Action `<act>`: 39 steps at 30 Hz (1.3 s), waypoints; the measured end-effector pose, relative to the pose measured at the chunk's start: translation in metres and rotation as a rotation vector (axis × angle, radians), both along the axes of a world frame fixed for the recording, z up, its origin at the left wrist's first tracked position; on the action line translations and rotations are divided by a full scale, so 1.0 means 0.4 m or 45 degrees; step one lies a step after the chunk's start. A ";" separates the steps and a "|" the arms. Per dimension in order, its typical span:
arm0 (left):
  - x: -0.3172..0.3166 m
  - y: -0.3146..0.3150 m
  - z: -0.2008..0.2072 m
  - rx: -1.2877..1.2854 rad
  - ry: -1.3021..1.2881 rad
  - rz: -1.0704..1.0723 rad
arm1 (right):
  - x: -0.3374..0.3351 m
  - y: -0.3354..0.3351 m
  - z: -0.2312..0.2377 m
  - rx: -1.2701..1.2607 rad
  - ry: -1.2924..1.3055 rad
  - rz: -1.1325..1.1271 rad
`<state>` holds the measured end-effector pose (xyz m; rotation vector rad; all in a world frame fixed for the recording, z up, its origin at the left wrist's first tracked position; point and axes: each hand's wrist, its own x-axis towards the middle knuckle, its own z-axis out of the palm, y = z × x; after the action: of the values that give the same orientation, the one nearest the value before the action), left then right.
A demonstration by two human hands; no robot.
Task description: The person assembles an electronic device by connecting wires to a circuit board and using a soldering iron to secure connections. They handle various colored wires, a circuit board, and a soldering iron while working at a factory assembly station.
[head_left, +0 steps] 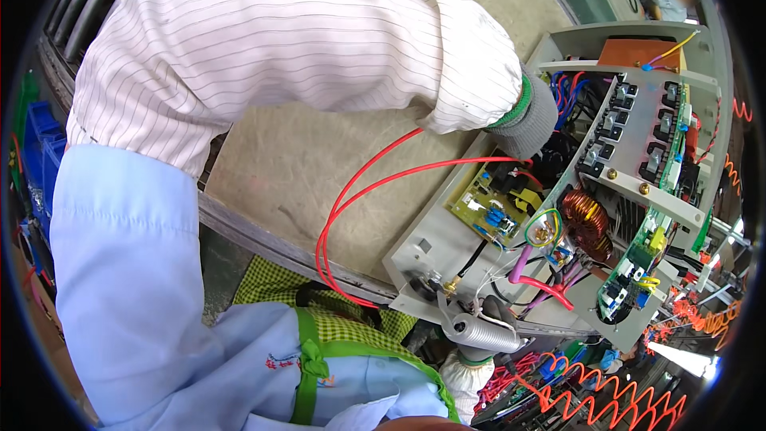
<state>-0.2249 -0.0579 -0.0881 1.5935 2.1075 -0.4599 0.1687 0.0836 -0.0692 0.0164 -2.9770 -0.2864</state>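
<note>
Here, seen from above, a person in a white pinstriped sleeve and pale blue smock leans over an open grey metal chassis [431, 249] packed with electronics, lying on a beige counter [287, 168].

The left arm crosses the upper part of the view, and the left hand [533, 121], in a grey knit glove with a green cuff, reaches down into the chassis beside a cluster of blue and red wires. Its fingers are hidden among the parts, so I cannot tell how far it is open or whether it grips anything.

The right hand [467, 371], in a white glove, sits at the lower edge just below the chassis, closed around the handle of a silver ribbed power tool [483, 332] whose head meets the chassis's front edge.

Two long red wires [351, 199] loop out over the counter and run back toward the left hand. Inside the chassis are a small green circuit board [483, 207], a copper wound coil [584, 215], and a grey plate carrying rows of black components [638, 140]. Orange coiled cables [606, 391] lie at lower right.
</note>
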 end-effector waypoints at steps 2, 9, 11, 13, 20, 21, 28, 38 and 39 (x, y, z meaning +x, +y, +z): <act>0.003 0.009 0.000 0.017 -0.008 -0.020 | -0.011 -0.014 0.008 -0.008 0.025 0.001; 0.003 0.021 0.002 0.025 -0.021 -0.030 | -0.005 -0.013 0.001 0.016 0.165 0.081; 0.002 0.020 0.003 0.031 -0.019 -0.024 | 0.001 -0.014 0.006 -0.060 0.095 0.001; 0.004 0.017 0.002 0.024 -0.008 -0.021 | 0.012 -0.003 0.013 -0.074 -0.027 -0.023; 0.010 0.036 0.012 0.047 -0.028 -0.031 | 0.014 0.001 0.010 -0.111 -0.062 -0.033; 0.013 0.041 0.016 0.059 -0.031 -0.035 | 0.014 0.003 0.009 -0.105 -0.034 -0.020; 0.027 0.061 0.022 0.097 -0.049 -0.050 | 0.018 -0.006 0.000 -0.026 0.068 0.032; 0.055 0.061 0.034 0.106 -0.050 0.000 | 0.005 -0.026 0.012 -0.110 -0.074 -0.098; 0.056 0.058 0.035 0.112 -0.051 0.013 | 0.001 -0.034 0.017 -0.116 -0.059 -0.116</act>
<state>-0.2023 -0.0347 -0.0739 1.6264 2.1315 -0.3331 0.1690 0.0701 -0.0624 -0.1248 -3.0382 -0.1630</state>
